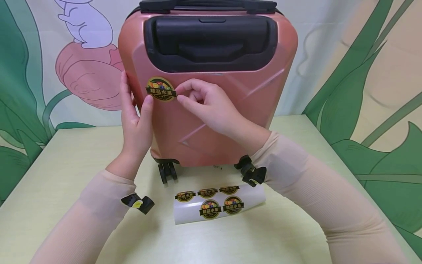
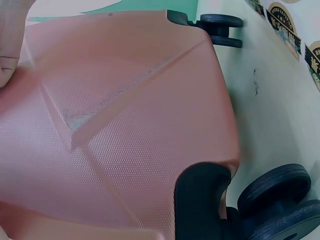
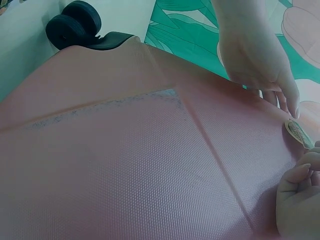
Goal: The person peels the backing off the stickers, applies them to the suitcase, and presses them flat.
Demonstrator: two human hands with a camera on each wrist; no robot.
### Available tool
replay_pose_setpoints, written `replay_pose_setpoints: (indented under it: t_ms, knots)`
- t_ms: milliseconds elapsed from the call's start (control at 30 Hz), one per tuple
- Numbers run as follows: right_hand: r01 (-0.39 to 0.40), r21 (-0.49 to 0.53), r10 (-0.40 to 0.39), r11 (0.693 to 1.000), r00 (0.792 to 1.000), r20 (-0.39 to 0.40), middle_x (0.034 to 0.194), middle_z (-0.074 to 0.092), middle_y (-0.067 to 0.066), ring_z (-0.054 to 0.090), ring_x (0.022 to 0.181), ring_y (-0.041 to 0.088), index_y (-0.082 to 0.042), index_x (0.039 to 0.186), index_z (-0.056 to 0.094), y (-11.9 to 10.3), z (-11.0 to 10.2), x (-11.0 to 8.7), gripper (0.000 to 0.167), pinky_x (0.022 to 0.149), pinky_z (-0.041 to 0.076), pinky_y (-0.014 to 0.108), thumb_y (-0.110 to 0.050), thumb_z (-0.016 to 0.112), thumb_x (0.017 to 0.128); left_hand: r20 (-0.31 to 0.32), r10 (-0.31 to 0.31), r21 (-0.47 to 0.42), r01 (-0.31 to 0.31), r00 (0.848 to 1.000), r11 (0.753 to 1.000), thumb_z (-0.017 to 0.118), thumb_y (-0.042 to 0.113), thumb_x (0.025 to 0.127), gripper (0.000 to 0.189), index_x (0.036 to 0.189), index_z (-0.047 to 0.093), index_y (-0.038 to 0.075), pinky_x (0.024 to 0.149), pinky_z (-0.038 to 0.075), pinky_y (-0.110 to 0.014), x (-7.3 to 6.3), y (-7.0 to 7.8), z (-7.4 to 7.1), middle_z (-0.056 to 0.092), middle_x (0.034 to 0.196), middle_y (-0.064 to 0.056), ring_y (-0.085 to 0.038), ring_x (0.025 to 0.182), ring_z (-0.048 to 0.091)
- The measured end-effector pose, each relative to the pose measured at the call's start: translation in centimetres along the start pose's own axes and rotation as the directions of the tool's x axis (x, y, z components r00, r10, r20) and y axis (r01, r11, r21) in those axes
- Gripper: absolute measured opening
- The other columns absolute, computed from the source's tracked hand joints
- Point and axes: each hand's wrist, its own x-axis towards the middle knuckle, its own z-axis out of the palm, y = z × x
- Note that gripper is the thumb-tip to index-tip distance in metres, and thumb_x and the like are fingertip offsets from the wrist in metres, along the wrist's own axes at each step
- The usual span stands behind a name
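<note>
A pink suitcase [image 1: 211, 121] stands upright, its black handle recess at the top. On its upper left lies a round black-and-gold sticker [image 1: 161, 89] with fruit pictures and a dark banner. My right hand [image 1: 214, 104] pinches the sticker's right edge between thumb and forefinger. With straight fingers along the case's left side, my left hand [image 1: 136, 123] rests on it, the thumb tip at the sticker's lower left edge. In the right wrist view the sticker [image 3: 299, 133] appears edge-on, its near end tilted off the shell.
A curled white sheet [image 1: 188, 212] bearing several matching stickers lies on the pale table [image 1: 138, 234] in front of the suitcase. Black caster wheels [image 1: 167, 172] support the case. A painted backdrop [image 1: 372, 91] with leaves hangs behind.
</note>
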Motion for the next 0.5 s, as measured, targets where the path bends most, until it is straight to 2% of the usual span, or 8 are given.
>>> replay_pose_setpoints:
  t_ms: [500]
  knots:
    - [-0.015, -0.016, 0.015, 1.0, 1.0, 0.014, 0.066, 0.048, 0.011, 0.044, 0.062, 0.021, -0.006, 0.111, 0.061, -0.2, 0.03, 0.1, 0.021, 0.056, 0.036, 0.027, -0.015, 0.06, 0.091, -0.033, 0.019, -0.007, -0.019, 0.999, 1.0, 0.046, 0.015, 0.092, 0.065, 0.147, 0.013, 0.001, 0.105, 0.026, -0.032, 0.14, -0.01, 0.16, 0.027, 0.146, -0.005, -0.012, 0.131, 0.025]
